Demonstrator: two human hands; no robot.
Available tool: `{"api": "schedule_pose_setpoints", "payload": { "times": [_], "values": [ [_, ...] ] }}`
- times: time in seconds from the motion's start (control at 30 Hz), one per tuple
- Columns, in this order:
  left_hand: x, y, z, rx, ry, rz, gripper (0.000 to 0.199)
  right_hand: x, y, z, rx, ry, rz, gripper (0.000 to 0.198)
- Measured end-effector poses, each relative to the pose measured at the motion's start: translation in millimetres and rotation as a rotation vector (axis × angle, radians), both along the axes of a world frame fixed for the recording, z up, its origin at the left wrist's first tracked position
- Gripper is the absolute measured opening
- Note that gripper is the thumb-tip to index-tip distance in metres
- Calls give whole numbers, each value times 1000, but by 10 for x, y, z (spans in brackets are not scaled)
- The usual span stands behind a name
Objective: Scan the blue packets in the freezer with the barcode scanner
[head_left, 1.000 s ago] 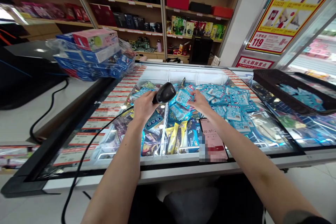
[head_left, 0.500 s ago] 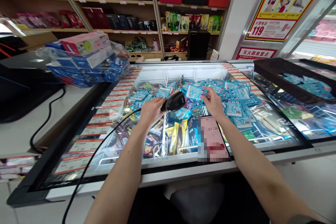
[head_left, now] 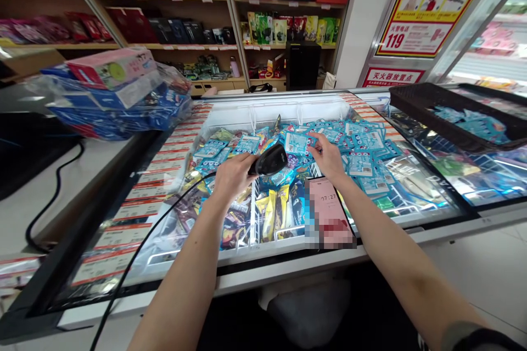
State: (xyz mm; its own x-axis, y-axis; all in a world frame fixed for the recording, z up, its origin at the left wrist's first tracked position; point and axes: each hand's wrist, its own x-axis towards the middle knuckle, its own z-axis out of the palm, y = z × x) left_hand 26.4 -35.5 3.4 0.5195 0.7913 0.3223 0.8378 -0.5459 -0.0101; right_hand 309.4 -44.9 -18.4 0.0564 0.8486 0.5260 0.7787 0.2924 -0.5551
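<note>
Blue packet [head_left: 296, 143] lies between my two hands, nearer the right one and just beyond the head of the black scanner [head_left: 269, 160]. I have its right edge pinched between the thumb and fingers of my right hand [head_left: 327, 158], pale printed panel turned up toward my camera — from here I cannot tell whether it is clear of the packets under it. My left hand [head_left: 234, 178] is closed around the scanner's handle, its head pointing right, just short of the packet.

Both my arms reach forward over the freezer's near edge [head_left: 288, 272]: the left forearm [head_left: 193, 252] slants in from the lower left, the right forearm [head_left: 387, 230] from the lower right, and the hands angle toward each other. The scanner's cable [head_left: 160, 216] trails off to the left of my left arm. A phone [head_left: 335, 214] lies nearer me than the right hand — beside that forearm — and a spread of similar blue packets [head_left: 362, 164] lies to the hand's right.
</note>
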Motion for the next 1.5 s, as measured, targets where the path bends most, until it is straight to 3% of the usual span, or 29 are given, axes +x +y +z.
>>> {"api": "schedule_pose_setpoints", "payload": {
  "times": [0.47, 0.77, 1.0, 1.1, 1.27, 1.5],
  "values": [
    [4, 9, -37, 43, 6, -18, 37, -7, -4, 19, 7, 15, -14, 40],
    [-74, 37, -55, 79, -20, 37, 34, 170, 52, 19, 40, -51, -291, 42],
    [-219, 77, -13, 116, -70, 189, 33, 248, 69, -18, 123, -224, -413, 39],
    [-260, 87, -3, 130, -85, 237, 33, 211, 40, -8, 132, -288, -378, 36],
    [-284, 100, -14, 151, -86, 280, 35, 134, 18, -27, 70, -422, -191, 33],
    [-343, 117, 17, 141, -129, 324, 33, 135, 58, -75, 36, -424, -272, 33]
  ]
}}
